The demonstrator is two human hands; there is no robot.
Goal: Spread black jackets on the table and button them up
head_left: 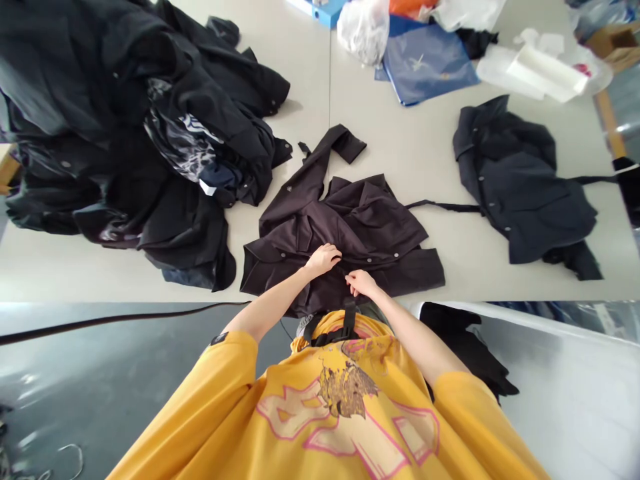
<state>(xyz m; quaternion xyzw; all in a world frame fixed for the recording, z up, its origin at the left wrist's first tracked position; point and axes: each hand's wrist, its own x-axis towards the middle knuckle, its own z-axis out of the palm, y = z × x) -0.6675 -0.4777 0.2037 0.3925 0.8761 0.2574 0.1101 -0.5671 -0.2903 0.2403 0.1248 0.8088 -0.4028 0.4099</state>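
Note:
A black jacket point(350, 220) with metal snaps lies spread at the table's front edge, one sleeve stretched toward the back. My left hand point(324, 260) is closed on the jacket's front, near its row of snaps. Just right of it and a bit lower, my right hand point(361, 283) has its fingers curled together over the same dark cloth. Whatever sits between the right fingertips is too small to make out. The jacket's lower part hangs over the edge toward my body.
A big pile of dark jackets point(110, 133) covers the left side. Another dark jacket point(525, 187) with straps lies at right. Behind are a blue plastic packet point(430, 63), a plastic bag point(363, 30) and white packaging point(545, 70). A white bin point(560, 360) stands below the table's right edge.

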